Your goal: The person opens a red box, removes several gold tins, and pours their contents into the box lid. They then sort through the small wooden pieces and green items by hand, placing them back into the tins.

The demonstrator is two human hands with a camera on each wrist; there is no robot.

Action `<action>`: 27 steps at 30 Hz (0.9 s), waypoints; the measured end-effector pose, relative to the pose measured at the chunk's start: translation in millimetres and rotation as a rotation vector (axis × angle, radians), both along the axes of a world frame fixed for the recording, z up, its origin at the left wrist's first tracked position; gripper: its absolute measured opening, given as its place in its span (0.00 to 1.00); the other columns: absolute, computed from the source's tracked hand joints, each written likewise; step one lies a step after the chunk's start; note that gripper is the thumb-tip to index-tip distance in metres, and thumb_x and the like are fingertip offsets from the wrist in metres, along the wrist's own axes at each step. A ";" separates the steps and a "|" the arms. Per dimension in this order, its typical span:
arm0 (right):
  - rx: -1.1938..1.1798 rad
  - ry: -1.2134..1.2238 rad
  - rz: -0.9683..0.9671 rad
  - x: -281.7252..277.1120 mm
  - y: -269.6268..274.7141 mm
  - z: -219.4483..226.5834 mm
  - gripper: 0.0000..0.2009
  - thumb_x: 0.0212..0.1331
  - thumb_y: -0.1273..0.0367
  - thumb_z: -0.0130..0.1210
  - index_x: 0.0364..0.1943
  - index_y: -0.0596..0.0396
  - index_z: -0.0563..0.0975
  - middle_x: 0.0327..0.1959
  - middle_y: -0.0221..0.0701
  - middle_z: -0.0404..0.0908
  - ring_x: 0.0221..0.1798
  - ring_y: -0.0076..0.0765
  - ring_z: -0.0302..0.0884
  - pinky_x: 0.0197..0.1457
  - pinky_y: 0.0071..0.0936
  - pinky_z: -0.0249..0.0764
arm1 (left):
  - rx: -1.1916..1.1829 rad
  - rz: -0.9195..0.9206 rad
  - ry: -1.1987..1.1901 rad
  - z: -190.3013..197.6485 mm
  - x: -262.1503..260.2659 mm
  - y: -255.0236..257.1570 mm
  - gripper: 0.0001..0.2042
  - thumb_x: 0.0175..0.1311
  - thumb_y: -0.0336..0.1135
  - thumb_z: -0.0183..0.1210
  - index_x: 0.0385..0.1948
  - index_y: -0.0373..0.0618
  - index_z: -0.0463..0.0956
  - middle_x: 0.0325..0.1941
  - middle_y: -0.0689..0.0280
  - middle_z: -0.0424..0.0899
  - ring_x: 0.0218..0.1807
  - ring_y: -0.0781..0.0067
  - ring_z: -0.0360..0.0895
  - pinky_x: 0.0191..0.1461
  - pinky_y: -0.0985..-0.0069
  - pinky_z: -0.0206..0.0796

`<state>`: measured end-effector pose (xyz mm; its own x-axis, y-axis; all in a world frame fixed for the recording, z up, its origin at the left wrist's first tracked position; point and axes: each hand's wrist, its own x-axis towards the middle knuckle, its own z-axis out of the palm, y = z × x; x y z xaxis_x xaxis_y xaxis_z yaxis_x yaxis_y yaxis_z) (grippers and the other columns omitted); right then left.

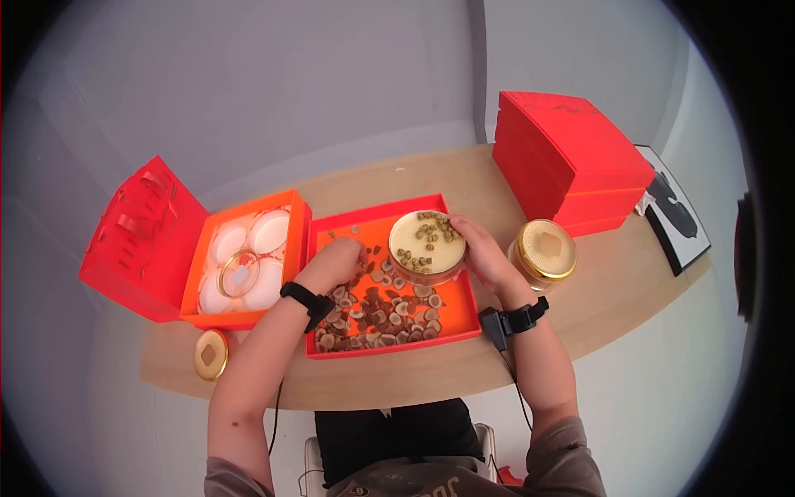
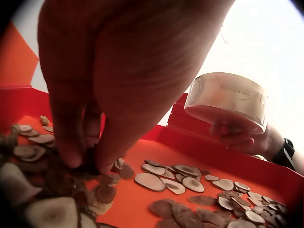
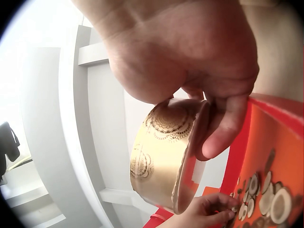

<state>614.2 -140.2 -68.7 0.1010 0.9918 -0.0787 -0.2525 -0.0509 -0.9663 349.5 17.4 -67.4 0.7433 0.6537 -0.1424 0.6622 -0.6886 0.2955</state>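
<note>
My right hand (image 1: 487,253) holds a round, cream-and-gold patterned container (image 3: 161,152) by its side, raised over the right part of a red-and-orange tray (image 1: 454,311). Several small knobbly greenish-brown pieces (image 1: 429,238) lie inside it. Down in the tray my left hand (image 1: 335,263) has its fingers curled, and thumb and fingertips close around a small dark piece (image 2: 87,165). Thin oval dried slices (image 1: 389,319), pale with brown rims, spread over the tray floor around and below both hands. In the left wrist view the container (image 2: 227,100) appears from below.
Left of the tray stands an open red box (image 1: 192,286) with white round lids (image 1: 269,232) and a clear ring-rimmed jar (image 1: 239,273). A gold lid (image 1: 211,354) lies in front. At right are a gold-lidded jar (image 1: 546,248), stacked red boxes (image 1: 571,157) and a framed picture (image 1: 675,211).
</note>
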 end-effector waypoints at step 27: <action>-0.003 -0.044 0.003 -3.6 -1.4 6.0 0.23 0.78 0.52 0.43 0.63 0.54 0.73 0.44 0.30 0.82 0.36 0.25 0.82 0.29 0.22 0.79 | 0.132 -0.237 -0.581 74.4 67.2 -65.4 0.11 0.65 0.22 0.58 0.48 0.39 0.79 0.47 0.57 0.81 0.49 0.56 0.82 0.51 0.64 0.76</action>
<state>610.6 -141.6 -62.7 0.1018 0.9918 -0.0770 -0.2092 -0.0543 -0.9764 416.7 -48.0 7.0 0.8016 0.4468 0.3973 0.2453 -0.8518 0.4629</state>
